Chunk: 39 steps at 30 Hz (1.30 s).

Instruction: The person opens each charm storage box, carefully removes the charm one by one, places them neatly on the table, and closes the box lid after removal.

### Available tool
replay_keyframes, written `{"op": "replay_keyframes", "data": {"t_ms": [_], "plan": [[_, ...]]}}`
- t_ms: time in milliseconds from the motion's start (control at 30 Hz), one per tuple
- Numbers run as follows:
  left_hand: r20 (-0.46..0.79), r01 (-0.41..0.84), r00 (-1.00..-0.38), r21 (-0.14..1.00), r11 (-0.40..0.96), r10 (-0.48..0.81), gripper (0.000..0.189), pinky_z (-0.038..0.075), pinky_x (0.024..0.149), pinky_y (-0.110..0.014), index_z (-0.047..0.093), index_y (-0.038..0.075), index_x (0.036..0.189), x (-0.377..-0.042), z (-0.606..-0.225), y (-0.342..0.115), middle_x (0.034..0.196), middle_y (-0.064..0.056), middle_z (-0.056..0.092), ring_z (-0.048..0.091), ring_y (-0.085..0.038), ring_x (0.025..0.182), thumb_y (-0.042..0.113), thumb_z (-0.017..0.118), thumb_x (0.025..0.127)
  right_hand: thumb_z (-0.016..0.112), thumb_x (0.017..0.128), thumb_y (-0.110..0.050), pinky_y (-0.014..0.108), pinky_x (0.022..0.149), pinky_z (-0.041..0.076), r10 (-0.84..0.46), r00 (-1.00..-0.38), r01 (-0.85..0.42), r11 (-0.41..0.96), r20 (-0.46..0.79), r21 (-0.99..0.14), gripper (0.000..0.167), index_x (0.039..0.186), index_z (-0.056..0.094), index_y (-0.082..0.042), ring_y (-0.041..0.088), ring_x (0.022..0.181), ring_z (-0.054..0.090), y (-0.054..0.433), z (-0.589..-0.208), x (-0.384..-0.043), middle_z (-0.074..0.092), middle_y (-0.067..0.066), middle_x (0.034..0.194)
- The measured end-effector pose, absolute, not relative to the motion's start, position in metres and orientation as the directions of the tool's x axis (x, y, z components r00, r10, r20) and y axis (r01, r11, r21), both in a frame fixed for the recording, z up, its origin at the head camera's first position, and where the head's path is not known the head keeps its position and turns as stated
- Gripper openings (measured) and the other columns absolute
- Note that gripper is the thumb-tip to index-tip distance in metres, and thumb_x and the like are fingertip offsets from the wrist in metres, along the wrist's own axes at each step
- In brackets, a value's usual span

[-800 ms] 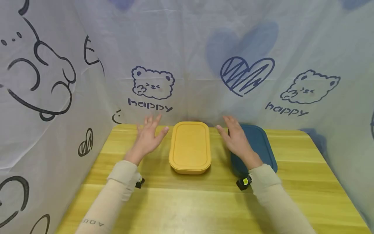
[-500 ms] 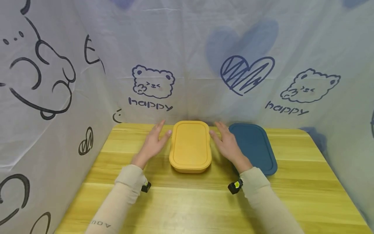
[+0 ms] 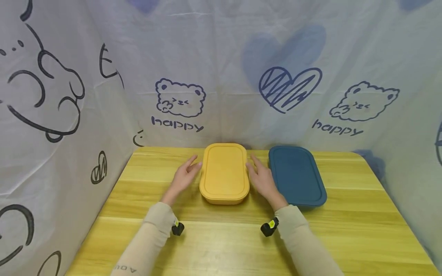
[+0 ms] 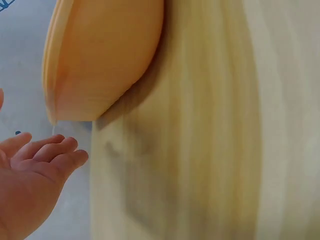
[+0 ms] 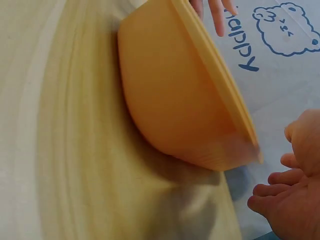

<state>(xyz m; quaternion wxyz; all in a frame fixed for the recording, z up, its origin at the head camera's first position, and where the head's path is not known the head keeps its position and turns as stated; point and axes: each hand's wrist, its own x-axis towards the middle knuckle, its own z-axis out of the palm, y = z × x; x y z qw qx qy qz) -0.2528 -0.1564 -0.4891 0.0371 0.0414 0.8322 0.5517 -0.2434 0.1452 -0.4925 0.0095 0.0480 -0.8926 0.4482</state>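
A yellow lidded food container [image 3: 224, 172] stands on the table near its back edge. My left hand [image 3: 184, 178] is beside its left side, fingers loosely bent and holding nothing. On the opposite side, my right hand [image 3: 264, 182] has its thumb tip right at the container's edge in the head view. The left wrist view shows a small gap between the left fingertips and the container's wall [image 4: 105, 55]. In the right wrist view the right hand [image 5: 295, 185] likewise sits apart from the container's rim [image 5: 220, 70], palm turned toward it.
A blue lidded container [image 3: 297, 176] stands just right of my right hand. The wooden table [image 3: 221, 245] ends at a white cloth backdrop [image 3: 228, 57] with drawings on it. A small black camera [image 3: 177, 229] is strapped at each wrist.
Both hands have come inward and lower, closing in on the yellow container from either side. My right hand has moved off the blue container's lid area. Both containers stay in place.
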Motion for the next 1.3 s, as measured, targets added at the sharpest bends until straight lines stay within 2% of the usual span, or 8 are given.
{"op": "replay_keyframes", "data": {"t_ms": [100,267,500,800,1000,1300], "plan": [[-0.052,-0.020,-0.994,0.948,0.317,0.094,0.063,0.047,0.117,-0.051,0.037,0.009,0.164,-0.251,-0.497,-0.154,0.152,-0.024,0.057,0.056,-0.038,0.142,0.036,0.056,0.110,0.041,0.115,-0.039,0.059,0.113,0.048,-0.075,-0.995,-0.098,0.576,0.067,-0.812,0.058,0.164,0.037,-0.009,0.044,0.141,0.055,0.144,-0.502,-0.242,0.046,0.022,0.162],[-0.074,-0.054,-0.994,0.975,0.215,0.086,0.061,0.053,0.110,-0.044,0.039,0.005,0.163,-0.250,-0.506,-0.148,0.150,-0.025,0.059,0.059,-0.037,0.140,0.027,0.059,0.110,0.041,0.116,-0.033,0.057,0.109,0.052,-0.064,-0.992,-0.125,0.579,0.108,-0.805,0.054,0.160,0.043,-0.003,0.042,0.135,0.060,0.141,-0.512,-0.239,0.058,0.026,0.150],[-0.065,-0.041,-0.992,0.976,0.214,0.108,0.058,0.059,0.102,-0.037,0.042,0.001,0.160,-0.247,-0.507,-0.145,0.147,-0.028,0.060,0.065,-0.041,0.131,0.024,0.060,0.109,0.044,0.115,-0.034,0.056,0.118,0.045,-0.032,-0.993,-0.108,0.565,0.110,-0.818,0.054,0.157,0.048,-0.002,0.042,0.142,0.054,0.138,-0.516,-0.238,0.057,0.024,0.153],[-0.023,0.001,-0.992,0.982,0.186,0.126,0.057,0.057,0.104,-0.039,0.043,-0.003,0.158,-0.242,-0.510,-0.143,0.147,-0.035,0.055,0.058,-0.046,0.136,0.013,0.061,0.107,0.047,0.114,-0.033,0.055,0.114,0.048,-0.054,-0.990,-0.139,0.559,0.131,-0.817,0.053,0.158,0.047,-0.002,0.041,0.139,0.058,0.137,-0.521,-0.237,0.059,0.023,0.151],[-0.026,0.002,-0.994,0.969,0.249,0.111,0.055,0.054,0.108,-0.040,0.046,-0.005,0.155,-0.243,-0.514,-0.143,0.150,-0.031,0.055,0.054,-0.042,0.142,0.019,0.061,0.108,0.047,0.114,-0.033,0.054,0.114,0.049,-0.041,-0.992,-0.125,0.545,0.123,-0.829,0.052,0.157,0.048,-0.004,0.038,0.139,0.059,0.136,-0.521,-0.236,0.060,0.021,0.151],[-0.059,-0.032,-0.992,0.972,0.235,0.111,0.057,0.050,0.112,-0.045,0.046,-0.003,0.157,-0.244,-0.512,-0.146,0.153,-0.029,0.053,0.053,-0.040,0.144,0.021,0.062,0.108,0.048,0.113,-0.037,0.053,0.115,0.048,-0.027,-0.994,-0.106,0.526,0.107,-0.844,0.056,0.158,0.047,-0.002,0.038,0.138,0.059,0.136,-0.523,-0.238,0.062,0.022,0.148]]}}
